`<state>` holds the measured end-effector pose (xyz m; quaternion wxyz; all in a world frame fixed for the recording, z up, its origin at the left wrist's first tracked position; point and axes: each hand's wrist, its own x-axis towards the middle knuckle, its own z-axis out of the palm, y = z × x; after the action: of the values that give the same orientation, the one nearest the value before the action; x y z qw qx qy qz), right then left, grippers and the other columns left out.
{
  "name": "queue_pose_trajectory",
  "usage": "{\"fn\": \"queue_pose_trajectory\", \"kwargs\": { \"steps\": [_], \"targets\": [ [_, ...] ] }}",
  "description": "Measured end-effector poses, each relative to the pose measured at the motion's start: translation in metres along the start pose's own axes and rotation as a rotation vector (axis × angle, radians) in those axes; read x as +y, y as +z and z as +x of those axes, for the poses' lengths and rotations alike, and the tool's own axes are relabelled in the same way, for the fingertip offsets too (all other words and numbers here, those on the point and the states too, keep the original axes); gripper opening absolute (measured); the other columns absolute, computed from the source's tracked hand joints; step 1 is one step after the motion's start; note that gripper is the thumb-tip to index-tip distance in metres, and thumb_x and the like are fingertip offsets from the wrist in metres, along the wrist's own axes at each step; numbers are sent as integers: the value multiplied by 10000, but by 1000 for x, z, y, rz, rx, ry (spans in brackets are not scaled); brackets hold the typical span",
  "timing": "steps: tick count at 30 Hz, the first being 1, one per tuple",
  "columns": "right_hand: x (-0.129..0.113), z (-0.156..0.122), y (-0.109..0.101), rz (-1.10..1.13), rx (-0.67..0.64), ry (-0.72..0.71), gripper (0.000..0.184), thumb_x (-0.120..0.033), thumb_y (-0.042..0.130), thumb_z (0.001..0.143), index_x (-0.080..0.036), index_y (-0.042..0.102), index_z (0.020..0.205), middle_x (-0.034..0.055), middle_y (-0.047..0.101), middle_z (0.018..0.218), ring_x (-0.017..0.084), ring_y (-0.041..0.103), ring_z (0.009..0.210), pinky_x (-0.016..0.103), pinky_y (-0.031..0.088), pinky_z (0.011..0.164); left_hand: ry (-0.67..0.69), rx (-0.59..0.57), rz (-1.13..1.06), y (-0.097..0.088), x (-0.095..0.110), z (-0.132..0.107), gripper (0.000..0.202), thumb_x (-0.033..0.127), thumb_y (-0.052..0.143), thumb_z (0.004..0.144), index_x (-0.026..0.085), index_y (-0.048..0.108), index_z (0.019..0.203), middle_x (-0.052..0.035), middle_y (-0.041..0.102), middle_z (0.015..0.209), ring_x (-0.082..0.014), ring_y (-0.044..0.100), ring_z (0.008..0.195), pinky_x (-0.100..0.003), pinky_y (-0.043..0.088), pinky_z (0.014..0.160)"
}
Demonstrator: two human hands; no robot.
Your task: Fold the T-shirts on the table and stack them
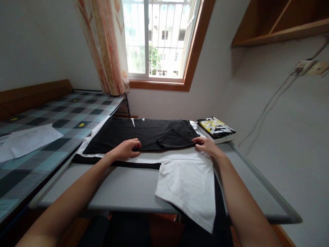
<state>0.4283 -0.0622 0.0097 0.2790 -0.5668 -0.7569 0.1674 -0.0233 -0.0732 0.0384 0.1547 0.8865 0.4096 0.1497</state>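
Observation:
A black T-shirt (151, 132) lies partly folded on the grey table (133, 192), its near edge running between my hands. My left hand (130, 149) pinches that edge near the middle of the shirt. At the collar end, my right hand (204, 145) grips the same edge, fingers closed on the cloth. Beneath it a white T-shirt (189, 181) is spread, with its sleeve hanging over the table's front edge. Another black garment (138, 165) shows as a strip under the white one.
A folded yellow, black and white garment (216, 127) sits on a stack at the back right. To the left is a bed with a checked cover (89, 108) and white papers (31, 140). A wooden shelf (285, 34) and cables (267, 103) are at the right wall.

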Motion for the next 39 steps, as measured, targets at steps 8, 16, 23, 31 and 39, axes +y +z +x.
{"fn": "queue_pose_trajectory", "kwargs": {
  "steps": [8, 16, 23, 31, 39],
  "targets": [
    [-3, 0, 0, -98, 15, -8, 249, -206, 560, 698, -196, 744, 867, 41, 735, 887, 188, 657, 802, 292, 504, 761, 95, 109, 20, 19, -8, 3, 415, 349, 603, 812, 232, 635, 1208, -86, 588, 1209, -235, 569, 1119, -370, 436, 1017],
    [-3, 1, 0, -112, 24, -6, 262, -205, 557, 687, -200, 740, 874, 40, 729, 878, 184, 648, 773, 280, 501, 735, 31, 39, 165, 28, -16, 3, 527, 410, 573, 854, 259, 540, 1357, -103, 408, 1507, -309, 330, 1413, -505, 252, 1154],
    [-7, -1, 0, -113, 20, -9, 258, -208, 556, 698, -205, 740, 878, 39, 728, 887, 177, 643, 768, 277, 499, 742, 25, 12, 182, 27, -14, 4, 530, 409, 562, 864, 248, 525, 1368, -104, 444, 1487, -298, 331, 1417, -487, 249, 1158],
    [-8, -1, 5, -166, -7, -22, 268, -178, 547, 700, -195, 717, 906, 50, 695, 923, 185, 621, 832, 283, 474, 784, -10, 40, 286, 37, -13, 5, 646, 405, 552, 867, 266, 388, 1476, -89, 291, 1585, -316, 165, 1481, -541, 154, 1182],
    [-19, -5, 34, -548, 135, 20, 202, -196, 506, 815, -213, 650, 955, 113, 628, 996, 285, 527, 980, 406, 386, 853, -33, -46, 322, 36, -9, 5, 646, 419, 487, 903, 268, 323, 1509, -72, 270, 1597, -297, 186, 1479, -547, 133, 1185]
  ]
}}
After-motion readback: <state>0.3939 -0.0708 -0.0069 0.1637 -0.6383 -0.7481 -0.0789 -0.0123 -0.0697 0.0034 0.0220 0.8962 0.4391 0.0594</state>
